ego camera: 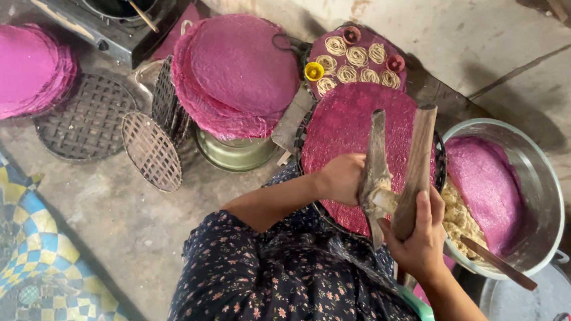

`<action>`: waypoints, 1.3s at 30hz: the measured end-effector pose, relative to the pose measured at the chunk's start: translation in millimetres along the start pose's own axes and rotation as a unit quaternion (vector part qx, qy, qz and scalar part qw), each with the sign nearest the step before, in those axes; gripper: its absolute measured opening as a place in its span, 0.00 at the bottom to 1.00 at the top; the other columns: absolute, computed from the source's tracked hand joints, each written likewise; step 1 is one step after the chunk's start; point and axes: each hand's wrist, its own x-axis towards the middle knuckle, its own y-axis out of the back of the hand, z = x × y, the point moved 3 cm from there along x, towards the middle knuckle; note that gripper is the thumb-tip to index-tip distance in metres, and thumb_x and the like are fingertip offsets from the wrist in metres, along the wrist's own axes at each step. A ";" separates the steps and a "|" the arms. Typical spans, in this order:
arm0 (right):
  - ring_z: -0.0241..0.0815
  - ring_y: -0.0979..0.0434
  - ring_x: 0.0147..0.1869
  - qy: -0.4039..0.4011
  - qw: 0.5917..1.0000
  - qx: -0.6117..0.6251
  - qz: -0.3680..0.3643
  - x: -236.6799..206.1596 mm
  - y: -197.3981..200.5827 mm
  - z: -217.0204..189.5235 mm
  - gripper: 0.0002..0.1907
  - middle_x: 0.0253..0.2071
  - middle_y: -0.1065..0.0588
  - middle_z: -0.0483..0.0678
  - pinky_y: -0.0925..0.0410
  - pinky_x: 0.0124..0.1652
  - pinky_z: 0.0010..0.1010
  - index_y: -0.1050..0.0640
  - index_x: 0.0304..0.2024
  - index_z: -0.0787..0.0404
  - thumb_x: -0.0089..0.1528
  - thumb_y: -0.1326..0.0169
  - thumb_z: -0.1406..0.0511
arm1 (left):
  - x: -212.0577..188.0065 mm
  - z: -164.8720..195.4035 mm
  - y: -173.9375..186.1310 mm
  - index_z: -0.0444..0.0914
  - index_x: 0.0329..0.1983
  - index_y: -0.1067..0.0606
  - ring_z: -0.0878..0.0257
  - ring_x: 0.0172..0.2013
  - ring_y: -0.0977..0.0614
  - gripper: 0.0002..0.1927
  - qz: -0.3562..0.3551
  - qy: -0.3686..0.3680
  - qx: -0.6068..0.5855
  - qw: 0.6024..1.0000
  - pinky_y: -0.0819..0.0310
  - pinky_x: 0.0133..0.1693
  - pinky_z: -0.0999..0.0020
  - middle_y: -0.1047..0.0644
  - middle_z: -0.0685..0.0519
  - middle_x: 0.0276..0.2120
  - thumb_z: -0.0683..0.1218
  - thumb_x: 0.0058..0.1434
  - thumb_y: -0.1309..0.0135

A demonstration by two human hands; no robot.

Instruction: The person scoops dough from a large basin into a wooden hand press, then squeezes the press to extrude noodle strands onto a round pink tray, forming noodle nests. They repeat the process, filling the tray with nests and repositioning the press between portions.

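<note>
- Your left hand is closed around the paler arm of a two-armed wooden press, fingers clenched on its lower part, just above the round magenta woven mat that lies beneath.
- Your right hand grips the browner, thicker arm near its lower end, fingers wrapped tight; the thumb rides up the wood.
- The two arms stand in a narrow V, tops apart, joined near your hands. A clump of pale dough sits between them, at the joint.
- Step in hand, as I judge it: squeezing dough through the press onto the mat. The mat's surface near the press shows no noodle coil yet.
- The next move likely calls for drawing the two arms together evenly while holding the press over a bare part of the mat.
- To the right of your right hand, touching close, sits a large round metal basin with more pale dough, a magenta mat leaning inside it, and a wooden stick resting across the rim.
- Beyond the mat, towards the wall, a second magenta mat carries several small coiled pale noodle nests.
- On the concrete floor to the left: a stack of magenta mats on a metal pot, a further stack at the far-left edge, and dark round woven trays.
</note>
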 end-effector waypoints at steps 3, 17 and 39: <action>0.75 0.37 0.65 -0.040 0.994 0.020 -0.098 -1.7 3.2 32.9 0.66 0.65 0.41 0.74 0.36 0.57 0.58 0.54 0.73 0.66 0.42 0.28 0.61 | -5.1 -17.8 -24.2 0.40 0.37 0.20 0.53 0.35 0.18 0.18 -0.119 0.219 -0.021 0.968 0.21 0.40 0.59 0.20 0.47 0.33 0.56 0.49 0.38; 0.59 0.25 0.58 -0.233 0.521 0.720 -0.394 -82.8 25.4 62.4 0.76 0.63 0.31 0.67 0.30 0.53 0.46 0.48 0.75 0.71 0.45 0.41 0.26 | 130.2 41.8 106.3 0.59 0.80 0.51 0.57 0.72 0.37 0.53 -0.095 -0.149 -0.770 0.613 0.43 0.73 0.50 0.39 0.54 0.75 0.42 0.57 0.35; 0.55 0.21 0.46 -0.452 0.659 0.524 -0.295 -93.6 31.9 99.5 0.49 0.45 0.21 0.63 0.31 0.39 0.41 0.30 0.63 0.69 0.48 0.39 0.44 | 66.2 -47.1 12.6 0.44 0.39 0.22 0.55 0.44 0.21 0.33 0.162 0.088 -0.865 0.466 0.27 0.54 0.58 0.22 0.51 0.39 0.74 0.70 0.61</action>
